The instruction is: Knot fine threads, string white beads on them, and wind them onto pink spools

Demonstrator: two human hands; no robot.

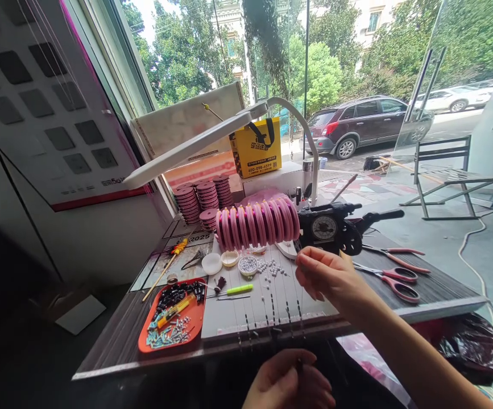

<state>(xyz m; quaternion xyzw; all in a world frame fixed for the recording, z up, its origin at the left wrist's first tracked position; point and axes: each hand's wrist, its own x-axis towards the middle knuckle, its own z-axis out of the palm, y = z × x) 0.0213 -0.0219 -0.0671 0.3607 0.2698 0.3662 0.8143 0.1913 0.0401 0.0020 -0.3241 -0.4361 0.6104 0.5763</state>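
Observation:
My right hand (329, 278) is raised over the table's front right part, thumb and forefinger pinched together; what lies between them is too fine to make out. Below the table's front edge, my left hand (289, 383) has its fingers curled around something small and dark that is mostly hidden. A row of pink foam spools (257, 224) sits on a black winding device with a round dial (323, 227). Thin lines carrying small dark beads (272, 307) run from the spools over the front edge. White beads (248, 264) fill a small dish, with several loose beside it.
An orange tray (141, 341) holds black pieces and small metal parts. Scissors (400, 278) and pliers (400, 253) lie at right. Stacked pink spools (187, 204) stand behind, under a white lamp (195, 145). A green marker (240, 289) lies in front.

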